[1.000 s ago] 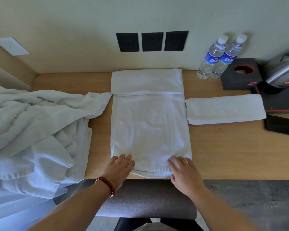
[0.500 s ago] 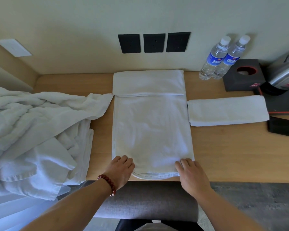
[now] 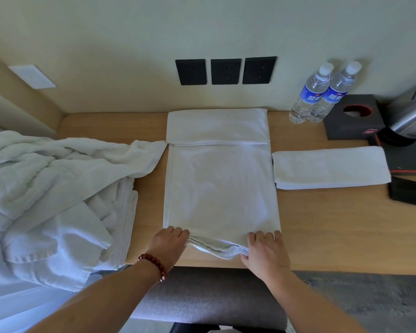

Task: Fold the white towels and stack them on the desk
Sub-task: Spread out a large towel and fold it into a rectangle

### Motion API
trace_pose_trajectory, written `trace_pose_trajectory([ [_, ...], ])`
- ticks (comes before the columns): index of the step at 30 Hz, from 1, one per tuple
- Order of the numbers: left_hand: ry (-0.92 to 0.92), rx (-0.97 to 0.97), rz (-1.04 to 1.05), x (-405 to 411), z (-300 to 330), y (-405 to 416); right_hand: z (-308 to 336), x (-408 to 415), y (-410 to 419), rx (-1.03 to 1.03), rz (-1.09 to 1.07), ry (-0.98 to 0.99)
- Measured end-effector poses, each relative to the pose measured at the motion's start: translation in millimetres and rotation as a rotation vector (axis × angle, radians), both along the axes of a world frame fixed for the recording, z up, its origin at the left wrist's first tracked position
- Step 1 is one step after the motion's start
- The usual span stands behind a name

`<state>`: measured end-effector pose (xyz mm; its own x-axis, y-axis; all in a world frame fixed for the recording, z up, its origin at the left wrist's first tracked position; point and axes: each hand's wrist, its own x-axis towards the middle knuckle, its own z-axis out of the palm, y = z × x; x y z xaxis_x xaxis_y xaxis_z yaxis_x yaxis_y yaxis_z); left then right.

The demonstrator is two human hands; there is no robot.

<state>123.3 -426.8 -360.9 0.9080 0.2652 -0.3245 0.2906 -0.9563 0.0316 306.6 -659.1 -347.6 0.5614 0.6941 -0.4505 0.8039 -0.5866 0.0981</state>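
A white towel lies flat in the middle of the wooden desk, its far end folded over toward me. My left hand grips the towel's near left corner, and my right hand grips the near right corner. The near edge is lifted slightly off the desk between them. A folded white towel lies to the right. A heap of unfolded white towels covers the desk's left end and hangs over its edge.
Two water bottles stand at the back right beside a black tissue box and a steel kettle on a black tray. Three black sockets sit on the wall. A grey chair seat is below the desk edge.
Both hands slid outward to the towel's near corners and their fingers curled under the edge, which now rises a little off the desk.
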Motion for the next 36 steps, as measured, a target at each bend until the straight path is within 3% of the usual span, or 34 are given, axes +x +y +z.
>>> trace_pose_trajectory([
  [5,-0.014,-0.110,0.226,15,16,1,-3,3,-1,0.008,-0.019,-0.047],
  [12,0.010,-0.117,0.284,31,18,2,8,8,12,-0.074,-0.094,0.051],
  [18,0.058,-0.045,0.172,39,20,16,8,12,12,-0.078,-0.083,0.039],
  [25,0.135,-0.042,0.061,32,20,7,7,22,-1,0.063,-0.072,0.031],
  [36,0.292,-0.108,0.160,17,25,17,14,41,-19,0.140,0.029,0.087],
])
